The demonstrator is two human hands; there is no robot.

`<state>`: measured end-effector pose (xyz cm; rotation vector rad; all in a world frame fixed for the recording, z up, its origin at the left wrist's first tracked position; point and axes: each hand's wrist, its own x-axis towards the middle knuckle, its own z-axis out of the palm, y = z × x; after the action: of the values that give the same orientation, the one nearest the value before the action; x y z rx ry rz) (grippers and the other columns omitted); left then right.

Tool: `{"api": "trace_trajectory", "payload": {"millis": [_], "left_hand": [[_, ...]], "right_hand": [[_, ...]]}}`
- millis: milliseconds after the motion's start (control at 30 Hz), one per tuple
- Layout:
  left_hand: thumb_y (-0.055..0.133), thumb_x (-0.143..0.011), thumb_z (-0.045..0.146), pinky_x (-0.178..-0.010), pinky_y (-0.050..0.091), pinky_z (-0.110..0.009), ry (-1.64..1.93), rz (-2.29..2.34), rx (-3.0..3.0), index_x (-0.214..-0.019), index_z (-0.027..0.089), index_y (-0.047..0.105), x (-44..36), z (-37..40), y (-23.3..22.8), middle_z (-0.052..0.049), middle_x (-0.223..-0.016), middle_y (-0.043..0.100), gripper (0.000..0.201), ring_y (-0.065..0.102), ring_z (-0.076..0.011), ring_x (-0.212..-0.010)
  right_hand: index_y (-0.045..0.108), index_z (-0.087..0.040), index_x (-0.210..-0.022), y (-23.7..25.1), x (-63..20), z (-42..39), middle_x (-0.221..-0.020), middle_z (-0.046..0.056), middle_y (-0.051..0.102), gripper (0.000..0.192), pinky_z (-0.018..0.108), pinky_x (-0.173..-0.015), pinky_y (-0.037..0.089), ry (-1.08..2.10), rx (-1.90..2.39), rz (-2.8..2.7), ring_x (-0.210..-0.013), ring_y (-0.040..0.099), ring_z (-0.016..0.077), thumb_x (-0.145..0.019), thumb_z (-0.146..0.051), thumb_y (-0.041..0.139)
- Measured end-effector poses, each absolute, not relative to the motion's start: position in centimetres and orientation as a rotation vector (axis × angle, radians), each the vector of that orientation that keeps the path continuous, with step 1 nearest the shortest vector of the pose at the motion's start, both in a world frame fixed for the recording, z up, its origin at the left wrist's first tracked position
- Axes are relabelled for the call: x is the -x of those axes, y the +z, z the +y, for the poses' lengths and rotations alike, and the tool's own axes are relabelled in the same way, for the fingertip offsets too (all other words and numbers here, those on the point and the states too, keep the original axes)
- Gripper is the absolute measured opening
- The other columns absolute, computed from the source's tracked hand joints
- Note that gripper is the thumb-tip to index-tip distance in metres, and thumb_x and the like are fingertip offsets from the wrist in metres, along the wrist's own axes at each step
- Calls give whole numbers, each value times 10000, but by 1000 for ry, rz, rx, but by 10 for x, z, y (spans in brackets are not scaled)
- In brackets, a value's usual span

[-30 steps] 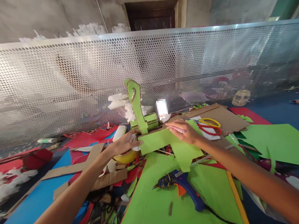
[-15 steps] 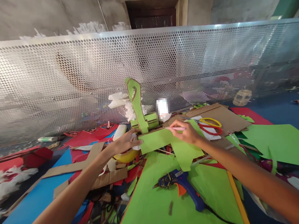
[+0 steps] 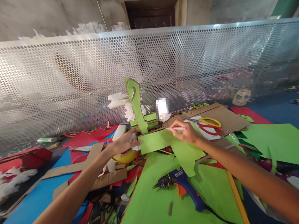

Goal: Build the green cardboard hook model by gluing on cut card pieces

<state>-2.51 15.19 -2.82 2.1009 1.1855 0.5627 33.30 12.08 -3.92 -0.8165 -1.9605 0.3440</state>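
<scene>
A green cardboard model (image 3: pixel 136 104) with a tall curved upright stands in front of me. Along its near side runs a strip of green paper (image 3: pixel 155 141). My left hand (image 3: pixel 127 141) grips the left end of this side, thumb in front and the other fingers partly hidden behind. My right hand (image 3: pixel 184 132) is closed round a slim pink pen (image 3: pixel 176 128), whose tip points left at the top edge of the strip. Beneath that hand the loose end of green paper (image 3: pixel 188 155) hangs down over the board.
A blue glue gun (image 3: pixel 189 189) lies on a green board (image 3: pixel 149 193) nearest me. Scissors (image 3: pixel 210 126) with red and yellow handles rest on cardboard at right. A yellow tape roll (image 3: pixel 126 156) and scraps lie at left. A perforated metal panel (image 3: pixel 93 77) stands behind.
The loose green paper under my right hand has dropped slightly lower. Both hands keep nearly the same place, and the pen is still at the strip's top edge.
</scene>
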Motion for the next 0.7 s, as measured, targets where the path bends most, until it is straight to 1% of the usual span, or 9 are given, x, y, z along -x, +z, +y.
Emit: {"api": "trace_trajectory", "payload": {"millis": [100,233,333,433,633,700], "left_hand": [[748,-817,541,-717,493,-311,552,1206,-2091,-1269,174,607,25,152,-29,-5,-924,697,600,623,-207,-818],[742,-808,557,-737,504,-317,557,1204,-2066,-1267,174,603,24,151,-28,-11,-928,702,614,630,-215,-843],[735,-811,551,-763,513,-320,557,1192,-2063,-1274,176,603,23,150,-27,-20,-975,715,611,634,-216,-864],[741,-812,520,-792,523,-334,544,1178,-2063,-1309,174,588,22,150,-25,-33,-1032,722,624,644,-228,-900],[739,-802,525,-735,513,-328,535,1232,-2084,-1271,167,610,21,149,-23,-11,-910,700,605,630,-220,-828],[743,-803,528,-761,521,-329,542,1226,-2089,-1283,171,613,20,148,-21,-20,-942,714,612,639,-227,-860]], "right_hand": [[653,-217,-903,-38,-333,120,-822,12,736,100,279,-665,500,357,814,-1970,-712,668,152,-939,-310,644],[647,-216,-878,-34,-333,118,-788,9,714,117,281,-634,476,354,806,-1980,-682,641,149,-939,-315,633],[637,-224,-879,-33,-332,117,-780,4,703,103,286,-625,466,318,768,-1995,-667,619,146,-943,-304,625],[631,-234,-894,-33,-331,117,-796,3,712,84,291,-644,474,294,786,-2003,-680,626,149,-946,-300,626],[635,-231,-913,-37,-331,118,-826,7,734,76,278,-667,489,293,808,-1986,-706,652,147,-949,-297,622],[636,-229,-906,-38,-331,119,-816,6,732,77,274,-661,489,314,821,-1990,-698,653,147,-941,-298,633]]}}
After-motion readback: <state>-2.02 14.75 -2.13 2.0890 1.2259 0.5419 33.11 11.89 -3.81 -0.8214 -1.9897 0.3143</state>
